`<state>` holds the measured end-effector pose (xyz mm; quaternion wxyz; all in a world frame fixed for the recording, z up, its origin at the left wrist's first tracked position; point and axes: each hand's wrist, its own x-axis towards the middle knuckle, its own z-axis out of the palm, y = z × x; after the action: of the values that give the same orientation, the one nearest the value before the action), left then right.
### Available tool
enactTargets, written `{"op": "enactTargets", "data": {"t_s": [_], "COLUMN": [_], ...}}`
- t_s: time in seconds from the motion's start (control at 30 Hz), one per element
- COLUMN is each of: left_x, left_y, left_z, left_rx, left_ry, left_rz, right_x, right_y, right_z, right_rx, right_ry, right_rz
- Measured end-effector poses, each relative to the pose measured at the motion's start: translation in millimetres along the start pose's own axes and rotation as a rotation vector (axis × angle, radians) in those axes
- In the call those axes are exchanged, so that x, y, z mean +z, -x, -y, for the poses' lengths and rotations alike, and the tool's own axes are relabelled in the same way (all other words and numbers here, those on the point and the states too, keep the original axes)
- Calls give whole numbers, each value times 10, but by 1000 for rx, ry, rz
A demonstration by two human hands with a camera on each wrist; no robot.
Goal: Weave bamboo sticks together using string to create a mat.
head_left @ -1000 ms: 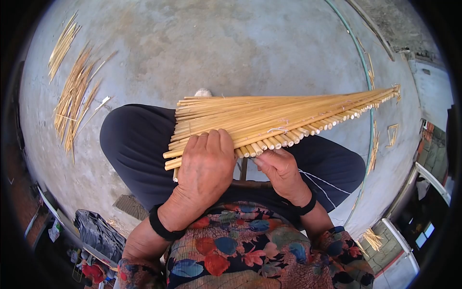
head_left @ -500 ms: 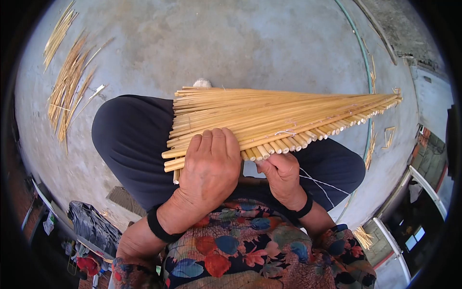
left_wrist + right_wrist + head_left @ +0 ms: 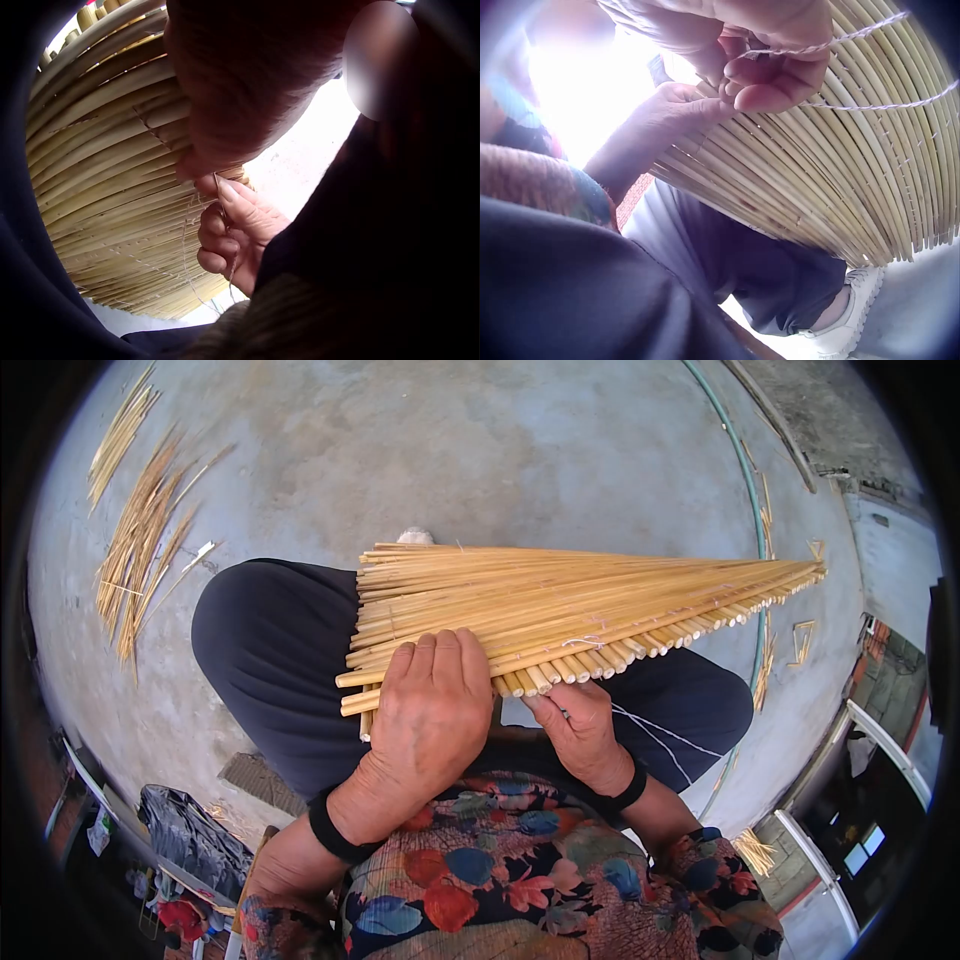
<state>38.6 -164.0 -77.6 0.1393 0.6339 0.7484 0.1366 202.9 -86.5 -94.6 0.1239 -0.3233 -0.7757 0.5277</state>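
Dozens of pale stalks (image 3: 430, 595) make up one fan-shaped mat (image 3: 560, 602), with dark trousers (image 3: 265, 660) showing beneath it. At the mat's near edge, the left hand (image 3: 432, 695) grips stalks, fingers on top; below that edge, the right hand (image 3: 582, 730) pinches a thread (image 3: 866, 108). Should the left hand's hold loosen, outer stalks could slide out of line; slack thread hanging under the mat might snag or tangle.

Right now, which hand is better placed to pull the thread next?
Probably the right hand: it pinches the thread at the underside of the stalks. The left hand grips their near edge, so it seems better suited to steadying them.
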Motion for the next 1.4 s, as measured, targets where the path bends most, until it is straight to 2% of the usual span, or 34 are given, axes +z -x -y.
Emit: {"op": "enactTargets", "data": {"t_s": [0.13, 0.2, 0.23, 0.3, 0.63, 0.8, 1.03, 1.17, 1.23, 1.3, 1.4], "left_x": [19, 55, 60, 51, 39, 52, 82, 104, 109, 126, 111], "left_y": [-2, -2, -9, -24, -72, -70, -57, -40, -41, -28, -58], "left_z": [15, 26, 34, 32, 33, 30, 34, 28, 34, 44, 65], "left_rx": [13, 25, 32, 31, 42, 40, 39, 52, 60, 66, 71], "left_ry": [-9, -18, -27, -17, -53, -44, -40, -64, -61, -74, -100], "left_rz": [-18, -34, -50, -36, -8, -6, -29, -2, -45, -38, -24], "right_x": [-43, -68, -76, -100, -41, -14, -43, -44, -65, -85, -61], "right_y": [80, 116, 101, 84, 42, -11, -191, -235, -264, -309, -349], "right_z": [42, 86, 107, 141, 72, 85, 242, 245, 256, 300, 360], "right_rx": [29, 334, 330, 451, 446, 537, 697, 808, 834, 908, 927], "right_ry": [22, -192, -192, -346, -479, -602, -545, -760, -846, -1254, -1367], "right_rz": [60, 150, 144, 170, 129, 116, 167, 142, 146, 89, 15]}}
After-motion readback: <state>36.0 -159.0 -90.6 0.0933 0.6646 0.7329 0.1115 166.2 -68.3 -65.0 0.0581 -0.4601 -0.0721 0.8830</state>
